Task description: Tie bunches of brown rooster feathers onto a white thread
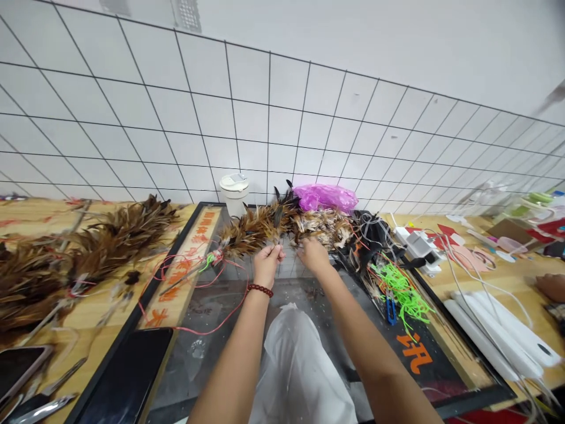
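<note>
While the left hand (267,265) pinches its fingertips together, on what I cannot tell, the right hand (315,257) is at loose feathers (321,228) just in front of the purple bag (326,197), grip unclear. Red string (203,334) left of the bag could snag if the bracelet (260,288) catches it.

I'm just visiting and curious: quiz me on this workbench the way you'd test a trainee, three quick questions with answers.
1. Which wrist wears the beaded bracelet? A) left; B) right; C) both.
2. True or false: the white lidded container stands left of the pink-purple plastic bag in this picture.
3. Fill in: just beyond the left hand and right hand lie brown ____.

Key: 1. A. 2. True. 3. feathers.
</note>
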Motion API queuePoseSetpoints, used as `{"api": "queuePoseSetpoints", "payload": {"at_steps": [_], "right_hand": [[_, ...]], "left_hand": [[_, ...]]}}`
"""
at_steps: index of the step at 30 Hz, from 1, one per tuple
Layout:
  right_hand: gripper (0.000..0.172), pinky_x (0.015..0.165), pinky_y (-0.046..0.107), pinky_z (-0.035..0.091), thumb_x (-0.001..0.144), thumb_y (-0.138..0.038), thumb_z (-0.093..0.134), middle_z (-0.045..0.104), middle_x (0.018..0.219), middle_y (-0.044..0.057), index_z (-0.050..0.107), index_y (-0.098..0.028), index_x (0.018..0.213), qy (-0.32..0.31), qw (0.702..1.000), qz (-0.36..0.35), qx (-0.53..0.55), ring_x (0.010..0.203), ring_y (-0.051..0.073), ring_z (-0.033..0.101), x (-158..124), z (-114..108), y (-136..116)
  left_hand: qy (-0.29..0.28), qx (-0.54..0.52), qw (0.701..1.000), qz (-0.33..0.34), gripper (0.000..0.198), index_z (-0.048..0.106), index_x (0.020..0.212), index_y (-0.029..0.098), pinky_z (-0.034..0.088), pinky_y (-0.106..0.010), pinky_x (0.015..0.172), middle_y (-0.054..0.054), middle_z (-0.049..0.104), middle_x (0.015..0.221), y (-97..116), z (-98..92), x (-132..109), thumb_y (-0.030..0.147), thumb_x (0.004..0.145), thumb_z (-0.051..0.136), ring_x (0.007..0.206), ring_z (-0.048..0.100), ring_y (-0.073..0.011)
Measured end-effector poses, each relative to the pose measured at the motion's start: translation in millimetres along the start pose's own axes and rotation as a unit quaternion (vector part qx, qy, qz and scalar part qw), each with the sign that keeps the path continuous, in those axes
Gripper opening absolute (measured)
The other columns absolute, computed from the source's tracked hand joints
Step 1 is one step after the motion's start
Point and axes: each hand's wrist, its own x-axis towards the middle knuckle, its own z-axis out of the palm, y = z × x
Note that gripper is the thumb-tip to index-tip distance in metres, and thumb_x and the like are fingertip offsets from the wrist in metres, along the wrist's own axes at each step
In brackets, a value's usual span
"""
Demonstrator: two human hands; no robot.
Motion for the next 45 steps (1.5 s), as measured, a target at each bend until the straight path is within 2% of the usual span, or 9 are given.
{"api": "queuePoseSetpoints", "payload": {"at_steps": [4, 9, 14, 16, 20, 23, 36, 42, 45], "right_hand": [[0.011, 0.07, 0.029, 0.04, 0.079, -0.022, 0.055, 0.064, 0.086, 0.009, 0.065, -0.017, 0.078, -0.07, 0.993, -0.022, 0.098, 0.081, 0.019, 0.058, 20, -2, 3], [0.017, 0.054, 0.022, 0.037, 0.072, -0.033, 0.061, 0.057, 0.061, -0.001, 0.055, -0.017, 0.069, -0.136, 0.87, -0.043, 0.473, 0.055, 0.01, 0.048, 29, -28, 12], [0.026, 0.049, 0.019, 0.033, 0.064, -0.038, 0.069, 0.058, 0.061, -0.002, 0.057, -0.016, 0.069, -0.231, 0.825, -0.052, 0.513, 0.053, 0.008, 0.047, 28, -20, 18], [0.028, 0.049, 0.019, 0.032, 0.065, -0.04, 0.069, 0.052, 0.056, -0.004, 0.057, -0.015, 0.064, -0.206, 0.825, -0.052, 0.524, 0.051, 0.007, 0.043, 25, -1, 18], [0.032, 0.046, 0.02, 0.033, 0.064, -0.045, 0.07, 0.05, 0.054, -0.005, 0.054, -0.017, 0.067, -0.047, 0.792, 0.036, 0.607, 0.048, 0.007, 0.042, 21, 31, 10], [0.033, 0.046, 0.021, 0.037, 0.061, -0.043, 0.073, 0.055, 0.057, -0.003, 0.056, -0.017, 0.072, -0.03, 0.758, 0.056, 0.649, 0.05, 0.009, 0.048, 20, 39, 2], [0.012, 0.071, 0.026, 0.043, 0.075, -0.031, 0.067, 0.055, 0.076, 0.001, 0.069, -0.019, 0.075, 0.102, 0.777, -0.04, 0.62, 0.075, 0.012, 0.053, 27, 48, -13], [0.016, 0.063, 0.025, 0.042, 0.072, -0.035, 0.068, 0.055, 0.073, 0.0, 0.068, -0.019, 0.07, 0.06, 0.775, -0.024, 0.629, 0.068, 0.012, 0.051, 27, 43, -8], [0.021, 0.059, 0.025, 0.041, 0.076, -0.039, 0.063, 0.059, 0.076, 0.002, 0.068, -0.019, 0.073, 0.031, 0.794, -0.034, 0.606, 0.065, 0.012, 0.051, 29, 38, -2]], "left_hand": [[0.026, 0.02, 0.999, 0.015, 0.034, 0.067, 0.069, 0.011, 0.047, -0.026, 0.06, -0.001, 0.059, 0.055, 1, -5.5, 4, 0.04, 0.055, 0.077, 0.056, 0.056, -0.011], [0.021, 0.012, 0.999, 0.024, 0.035, 0.067, 0.068, 0.011, 0.049, -0.029, 0.066, -0.001, 0.059, 0.056, 2, -5.5, 6, 0.041, 0.054, 0.078, 0.058, 0.057, -0.0115], [0.018, -0.035, 0.999, 0.011, 0.037, 0.066, 0.069, 0.011, 0.05, -0.03, 0.069, 0.0, 0.058, 0.056, 6, 0.6, 18, 0.04, 0.05, 0.081, 0.059, 0.058, -0.0113], [0.019, -0.039, 0.999, 0.004, 0.038, 0.067, 0.071, 0.011, 0.05, -0.031, 0.07, -0.001, 0.06, 0.058, 8, 2.0, 23, 0.04, 0.05, 0.081, 0.06, 0.058, -0.0115], [0.031, -0.016, 0.999, 0.005, 0.038, 0.068, 0.071, 0.011, 0.05, -0.031, 0.07, -0.004, 0.064, 0.064, 10, 4.4, 27, 0.04, 0.05, 0.081, 0.063, 0.06, -0.0129], [0.024, 0.015, 1.0, 0.002, 0.038, 0.068, 0.07, 0.011, 0.051, -0.029, 0.065, -0.007, 0.066, 0.068, 10, 6.5, 25, 0.041, 0.052, 0.08, 0.064, 0.061, -0.0143], [-0.045, 0.061, 0.995, -0.071, 0.032, 0.067, 0.066, 0.01, 0.049, -0.025, 0.05, -0.008, 0.065, 0.062, 16, 5.7, 20, 0.039, 0.058, 0.078, 0.054, 0.06, -0.0136], [-0.101, 0.073, 0.989, -0.077, 0.031, 0.065, 0.06, 0.01, 0.047, -0.023, 0.046, -0.004, 0.06, 0.057, 11, 8.3, 19, 0.039, 0.06, 0.077, 0.048, 0.055, -0.0105], [-0.061, 0.056, 0.997, -0.007, 0.029, 0.065, 0.064, 0.011, 0.045, -0.021, 0.044, -0.001, 0.056, 0.055, 12, 6.9, 21, 0.039, 0.063, 0.074, 0.047, 0.051, -0.0085]]}}
